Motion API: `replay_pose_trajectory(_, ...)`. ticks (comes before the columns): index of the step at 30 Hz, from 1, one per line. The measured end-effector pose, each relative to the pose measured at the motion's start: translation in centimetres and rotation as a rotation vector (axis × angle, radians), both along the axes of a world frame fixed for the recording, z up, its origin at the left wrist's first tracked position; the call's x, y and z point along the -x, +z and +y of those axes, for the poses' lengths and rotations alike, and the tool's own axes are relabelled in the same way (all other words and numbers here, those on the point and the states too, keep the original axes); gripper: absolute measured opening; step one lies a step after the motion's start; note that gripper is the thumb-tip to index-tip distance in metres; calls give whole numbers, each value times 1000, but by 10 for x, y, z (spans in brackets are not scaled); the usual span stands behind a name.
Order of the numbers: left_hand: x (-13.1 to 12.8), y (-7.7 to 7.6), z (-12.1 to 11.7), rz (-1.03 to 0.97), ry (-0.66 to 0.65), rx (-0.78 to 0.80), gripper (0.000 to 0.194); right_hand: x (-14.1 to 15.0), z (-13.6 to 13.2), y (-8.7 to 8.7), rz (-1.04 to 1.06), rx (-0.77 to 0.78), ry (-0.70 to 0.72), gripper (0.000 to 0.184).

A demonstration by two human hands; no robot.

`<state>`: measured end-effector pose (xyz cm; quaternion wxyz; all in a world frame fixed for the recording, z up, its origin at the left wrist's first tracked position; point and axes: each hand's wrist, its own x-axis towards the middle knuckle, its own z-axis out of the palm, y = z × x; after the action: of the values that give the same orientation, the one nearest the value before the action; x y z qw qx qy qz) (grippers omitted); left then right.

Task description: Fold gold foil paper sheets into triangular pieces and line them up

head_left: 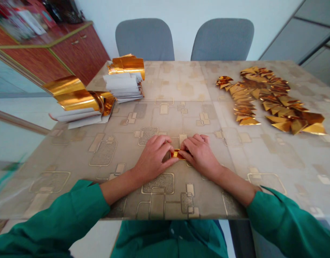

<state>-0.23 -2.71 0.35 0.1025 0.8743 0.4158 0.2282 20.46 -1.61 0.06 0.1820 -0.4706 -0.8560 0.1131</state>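
Note:
Between my two hands, low over the middle of the table, is a small strip of folded gold foil paper. My left hand pinches its left end, thumb toward me and fingers curled on the far side. The fingers of my right hand are bent over the right end, with the thumb pressed on the gold face. Much of the paper is covered by my fingers, so its full shape is hidden.
Gold-and-white paper sheets lie in a near-left stack and a far-left stack. Folded gold paper pieces spread in rows at the right. Two grey chairs stand behind the patterned table; a wooden cabinet is at left.

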Motion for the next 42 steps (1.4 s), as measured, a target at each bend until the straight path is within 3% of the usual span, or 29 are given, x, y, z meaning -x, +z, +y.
replay_pose_trajectory(4, 5, 1, -23, 98, -142, -161, 26, -2, 1, 0, 7, -6, 4, 19)
replay_pose_trajectory(9, 2, 1, -43, 259, -176, -150, 46, -2, 1, -1, 31, 2, 9, 20)
replay_pose_trajectory(19, -2, 0, -38, 282, -219, -58, 65, -1, -3, -2, -17, -79, -10, 23)
replay_pose_trajectory(29, -6, -1, -39, 229, -238, -38, 58, -19, -12, -2, -33, -133, -173, 16)
replay_pose_trajectory(32, -6, 0, -40, 242, -235, -44, 57, -21, -18, 2, 28, -113, -155, 11)
replay_pose_trajectory(36, -5, 1, -41, 262, -233, -42, 59, -16, -26, 4, 36, -32, -97, 25)
replay_pose_trajectory(42, -2, 6, -37, 292, -216, -7, 62, -16, -26, -1, 13, 26, -110, 26)
